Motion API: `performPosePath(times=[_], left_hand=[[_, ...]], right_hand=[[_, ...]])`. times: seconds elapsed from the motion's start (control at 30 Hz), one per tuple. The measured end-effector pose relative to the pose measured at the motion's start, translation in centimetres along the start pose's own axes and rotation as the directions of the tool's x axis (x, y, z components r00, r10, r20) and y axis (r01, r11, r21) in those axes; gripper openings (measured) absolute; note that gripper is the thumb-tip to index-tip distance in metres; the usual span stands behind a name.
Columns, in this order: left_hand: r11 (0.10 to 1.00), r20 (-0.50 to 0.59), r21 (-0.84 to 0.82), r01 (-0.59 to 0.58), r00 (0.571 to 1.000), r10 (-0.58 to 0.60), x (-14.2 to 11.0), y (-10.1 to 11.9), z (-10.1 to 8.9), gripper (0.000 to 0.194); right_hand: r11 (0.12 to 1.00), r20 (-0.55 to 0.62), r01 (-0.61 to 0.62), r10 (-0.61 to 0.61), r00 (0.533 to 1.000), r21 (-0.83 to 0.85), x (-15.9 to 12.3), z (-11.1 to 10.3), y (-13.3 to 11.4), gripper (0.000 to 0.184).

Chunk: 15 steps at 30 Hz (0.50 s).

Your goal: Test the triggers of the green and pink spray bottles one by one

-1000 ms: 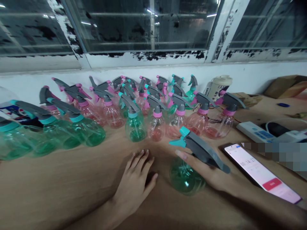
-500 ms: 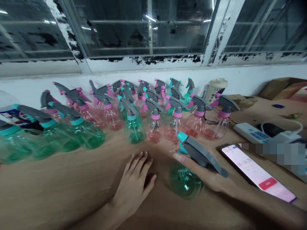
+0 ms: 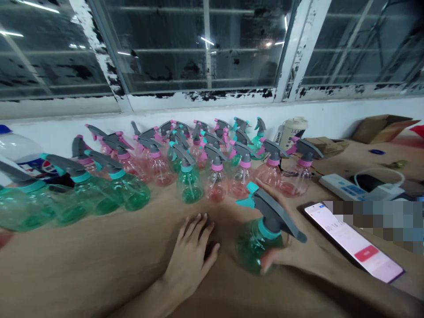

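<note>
A green spray bottle (image 3: 251,245) with a grey and turquoise trigger head stands before me, right of centre. My right hand (image 3: 291,251) wraps around it from the right, its thumb low on the near side and other fingers partly hidden behind. My left hand (image 3: 190,254) rests palm down on the wooden table (image 3: 99,265), holding nothing, fingers spread. Beyond the hands stand several pink spray bottles (image 3: 217,187), the closest a little past the left fingertips. More green spray bottles (image 3: 134,192) line up on the left.
At the right lies a phone (image 3: 351,238) with its screen lit, beside a white power strip (image 3: 341,187) with cables. A coffee cup (image 3: 293,134) and an open cardboard box (image 3: 377,128) stand toward the wall. A large plastic bottle (image 3: 16,148) is at the far left.
My right hand has shifted from the trigger head and neck down to the body of the green spray bottle. My left hand stays flat on the table. The view has tilted slightly.
</note>
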<state>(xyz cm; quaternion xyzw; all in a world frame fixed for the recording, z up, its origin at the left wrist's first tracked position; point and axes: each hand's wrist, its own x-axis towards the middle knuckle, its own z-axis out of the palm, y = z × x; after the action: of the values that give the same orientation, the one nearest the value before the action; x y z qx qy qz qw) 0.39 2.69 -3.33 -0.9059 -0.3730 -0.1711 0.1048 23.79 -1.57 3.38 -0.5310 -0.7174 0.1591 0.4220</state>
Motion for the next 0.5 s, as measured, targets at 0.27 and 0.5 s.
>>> performPosePath(times=[0.27, 0.5], left_hand=[[0.994, 0.01, -0.082, 0.074, 0.997, -0.073, -0.2, 0.4, 0.0, 0.034], [0.982, 0.017, -0.167, 0.087, 0.996, -0.086, -0.6, 0.6, -1.1, 0.034]], right_hand=[[0.958, 0.032, -0.103, 0.116, 0.993, -0.269, -4.4, -0.9, 2.1, 0.058], [0.924, 0.056, -0.026, 0.051, 0.997, -0.381, -3.5, -0.3, 1.1, 0.057]])
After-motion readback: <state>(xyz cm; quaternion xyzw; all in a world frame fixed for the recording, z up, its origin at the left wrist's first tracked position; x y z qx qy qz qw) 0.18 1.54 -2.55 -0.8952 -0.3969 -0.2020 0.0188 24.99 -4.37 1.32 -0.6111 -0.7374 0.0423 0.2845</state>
